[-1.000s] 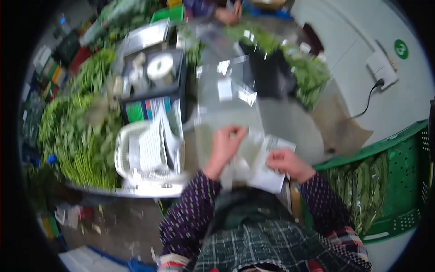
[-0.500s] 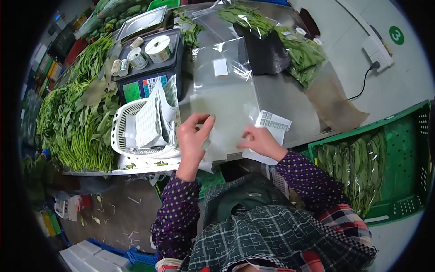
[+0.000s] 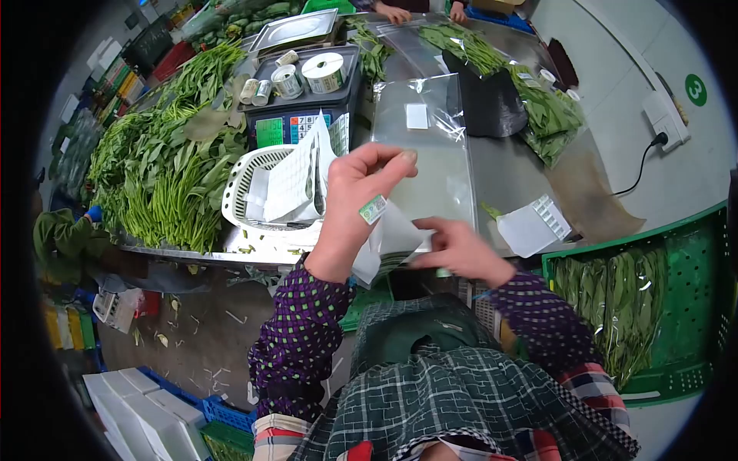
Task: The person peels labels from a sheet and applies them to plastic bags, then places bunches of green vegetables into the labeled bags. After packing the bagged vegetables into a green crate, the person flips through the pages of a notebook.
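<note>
At the near edge of the counter (image 3: 496, 173): left hand (image 3: 354, 196), fingertips pinched; right hand (image 3: 463, 250), grip unclear; clear bag (image 3: 440, 170) beyond, long axis pointing away, left nearer.

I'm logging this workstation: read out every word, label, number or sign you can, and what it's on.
"3": round green sign
"7 8": scale keys
"4": scale key below the 7
Too small or blurred to read: scale display, sticker on the left hand, label rolls, label sheet, papers in the basket.
</note>
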`<state>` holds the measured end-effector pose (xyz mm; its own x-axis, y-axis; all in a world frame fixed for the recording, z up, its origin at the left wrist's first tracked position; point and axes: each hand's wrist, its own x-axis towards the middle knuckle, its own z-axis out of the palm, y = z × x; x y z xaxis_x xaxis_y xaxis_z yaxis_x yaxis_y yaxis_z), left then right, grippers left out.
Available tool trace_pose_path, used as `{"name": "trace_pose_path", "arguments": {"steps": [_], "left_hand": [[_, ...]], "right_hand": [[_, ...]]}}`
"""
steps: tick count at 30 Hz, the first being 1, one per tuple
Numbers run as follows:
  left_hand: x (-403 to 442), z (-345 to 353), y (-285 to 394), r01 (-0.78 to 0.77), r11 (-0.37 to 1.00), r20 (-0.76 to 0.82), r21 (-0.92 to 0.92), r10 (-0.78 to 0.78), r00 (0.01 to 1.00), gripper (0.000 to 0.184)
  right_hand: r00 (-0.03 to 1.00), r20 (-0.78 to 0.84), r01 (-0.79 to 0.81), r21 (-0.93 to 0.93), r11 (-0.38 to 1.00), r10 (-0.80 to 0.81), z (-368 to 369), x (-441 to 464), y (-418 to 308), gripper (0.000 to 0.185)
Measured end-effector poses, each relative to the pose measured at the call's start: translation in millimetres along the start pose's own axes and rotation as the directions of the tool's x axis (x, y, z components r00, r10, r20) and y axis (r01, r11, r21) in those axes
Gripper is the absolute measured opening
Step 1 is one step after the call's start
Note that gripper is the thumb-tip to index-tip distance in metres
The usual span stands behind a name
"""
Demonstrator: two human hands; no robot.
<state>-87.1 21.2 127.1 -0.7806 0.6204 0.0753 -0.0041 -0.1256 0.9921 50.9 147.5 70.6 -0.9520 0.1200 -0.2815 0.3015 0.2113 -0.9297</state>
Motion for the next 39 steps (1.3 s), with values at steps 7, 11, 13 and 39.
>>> {"name": "trace_pose_path", "arguments": {"steps": [7,11,13,39], "left_hand": [[-27.7,-54.0,-16.2,-0.46,0.708,0.01,0.536,0.539,0.842,0.031],[-80.4,-31.5,-46.5,-0.414,0.768,0.221,0.488,0.35,0.91,0.031],[-85.8,-27.4,-53.9,-0.39,0.794,0.186,0.467,0.343,0.921,0.025],[-55.9,-2.1,-132.5,0.248,0.968,-0.057,0.041,-0.245,0.968,0.01]], "right_hand": [[0.997,0.036,-0.081,0.549,0.832,0.074,-13.6,-1.1,-0.8,0.017],[0.986,0.151,-0.153,0.643,0.751,0.071,-17.2,-2.5,-22.5,0.016],[0.982,0.156,-0.18,0.594,0.784,0.107,-8.8,-2.3,-23.8,0.02],[0.996,-0.068,0.051,-0.013,0.999,-0.052,-28.0,50.6,30.4,0.017]]}}
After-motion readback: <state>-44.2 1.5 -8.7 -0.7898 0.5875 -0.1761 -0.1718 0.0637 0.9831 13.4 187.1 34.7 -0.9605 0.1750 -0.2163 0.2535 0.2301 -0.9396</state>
